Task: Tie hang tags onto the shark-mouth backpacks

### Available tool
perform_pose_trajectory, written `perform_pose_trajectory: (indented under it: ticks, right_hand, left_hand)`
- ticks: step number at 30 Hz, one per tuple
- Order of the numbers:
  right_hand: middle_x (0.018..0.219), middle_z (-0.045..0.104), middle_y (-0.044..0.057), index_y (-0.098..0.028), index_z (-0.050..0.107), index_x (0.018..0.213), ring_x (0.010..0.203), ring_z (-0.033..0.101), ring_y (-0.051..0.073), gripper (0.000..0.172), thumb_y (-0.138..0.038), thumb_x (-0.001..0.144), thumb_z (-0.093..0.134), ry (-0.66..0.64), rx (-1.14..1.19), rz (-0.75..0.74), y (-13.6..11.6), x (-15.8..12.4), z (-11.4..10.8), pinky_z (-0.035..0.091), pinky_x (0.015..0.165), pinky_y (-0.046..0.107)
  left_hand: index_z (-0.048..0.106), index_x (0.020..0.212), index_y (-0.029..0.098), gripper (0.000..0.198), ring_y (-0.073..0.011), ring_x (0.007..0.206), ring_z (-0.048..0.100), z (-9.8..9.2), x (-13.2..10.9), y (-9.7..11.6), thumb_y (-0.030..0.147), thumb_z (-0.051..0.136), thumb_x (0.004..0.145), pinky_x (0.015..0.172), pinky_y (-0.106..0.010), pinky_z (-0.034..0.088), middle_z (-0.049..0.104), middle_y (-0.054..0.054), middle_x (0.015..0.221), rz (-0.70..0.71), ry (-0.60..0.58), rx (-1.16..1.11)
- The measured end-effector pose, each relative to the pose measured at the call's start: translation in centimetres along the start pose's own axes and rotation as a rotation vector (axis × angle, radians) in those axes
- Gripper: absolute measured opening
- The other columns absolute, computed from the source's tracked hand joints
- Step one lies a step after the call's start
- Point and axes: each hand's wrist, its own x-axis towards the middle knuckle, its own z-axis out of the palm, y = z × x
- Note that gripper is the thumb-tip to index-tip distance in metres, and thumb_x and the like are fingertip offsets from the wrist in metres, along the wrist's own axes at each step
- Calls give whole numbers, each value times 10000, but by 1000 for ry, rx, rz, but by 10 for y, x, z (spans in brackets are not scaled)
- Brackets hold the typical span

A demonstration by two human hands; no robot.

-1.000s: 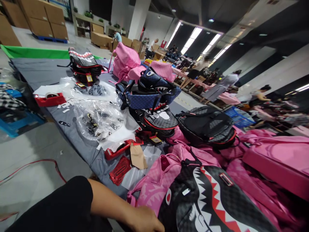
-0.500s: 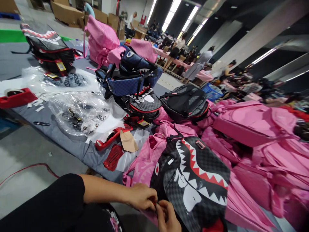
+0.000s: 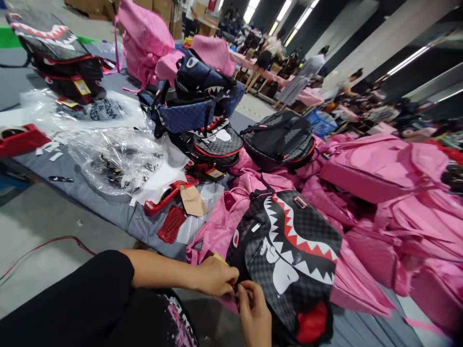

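Observation:
A black checkered backpack [image 3: 260, 250] with a white-toothed, red-edged shark mouth lies in front of me on pink bags. At its near left side, the fingers of my left hand [image 3: 216, 276] are pinched together. My right hand [image 3: 254, 308] meets it there, thumb and fingers closed on the same spot. Whatever small dark piece sits between the fingertips is mostly hidden. A yellow tag edge [image 3: 220, 259] sticks out behind my left hand. Red lining [image 3: 313, 320] shows at the backpack's lower end.
Pink backpacks [image 3: 383, 166] are heaped on the right. Left of me lie a red tape dispenser [image 3: 159, 205], a red packet [image 3: 171, 224], brown paper [image 3: 194, 200] and a clear plastic bag [image 3: 112, 164]. Blue checkered backpacks [image 3: 188, 113] are stacked farther back. People work at distant tables.
My view has tilted slightly down. The yellow tag edge now shows by my left hand, and more red lining is visible on the backpack. Both hands stay pinched close together.

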Motion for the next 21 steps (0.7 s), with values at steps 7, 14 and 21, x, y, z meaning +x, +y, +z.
perform_pose_trajectory:
  ticks: [7, 14, 21]
  right_hand:
    - [727, 662, 46, -202, 592, 872, 634, 642, 192, 357, -552, 881, 521, 40, 31, 17, -8, -4, 5, 499, 587, 266]
    - [720, 641, 24, -209, 555, 858, 640, 627, 174, 214, -417, 898, 519, 80, 111, 2, -27, -7, 10, 476, 601, 263]
    - [708, 630, 7, -215, 533, 870, 645, 610, 164, 129, -334, 903, 496, 103, 154, 32, -36, -9, 11, 453, 626, 269]
  left_hand:
    - [671, 959, 206, 166, -174, 825, 670, -10, -3, 5, 351, 646, 882, 576, -239, 322, 735, -13, 902, -27, -11, 56]
    - [668, 892, 176, 88, -182, 816, 652, -17, -9, 7, 224, 594, 892, 635, -242, 375, 712, -44, 868, -26, -37, 10]
    - [652, 838, 171, 145, -159, 780, 622, -17, -7, 2, 199, 535, 919, 660, -239, 384, 683, -31, 816, 49, -81, -19]
